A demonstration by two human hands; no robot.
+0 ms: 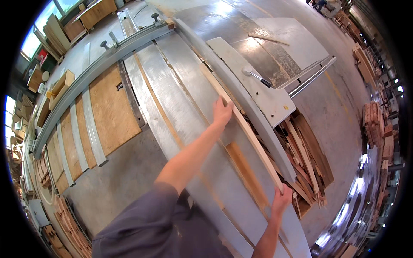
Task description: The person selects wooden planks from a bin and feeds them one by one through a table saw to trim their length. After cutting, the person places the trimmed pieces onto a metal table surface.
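Observation:
A long, narrow wooden strip (pixel 254 138) lies lengthwise on the grey metal saw table (pixel 189 107), running beside a long grey guide fence (pixel 257 112). My left hand (pixel 222 112) grips the strip partway along, its fingers over the top. Nearer to me, my right hand (pixel 282 199) has its fingers closed around the strip's near end. Slots cut lengthwise through the tabletop, one with a wider tan recess (pixel 245 170) to the left of the strip. No saw blade can be made out.
Right of the fence sits a pale plate (pixel 241 62) with a black-handled lever (pixel 260 78). Wooden offcuts (pixel 307 146) fill a bin below it. A crosswise rail (pixel 101 55) spans the far left, over a wooden panel (pixel 109 114). Lumber stacks (pixel 373 120) stand far right.

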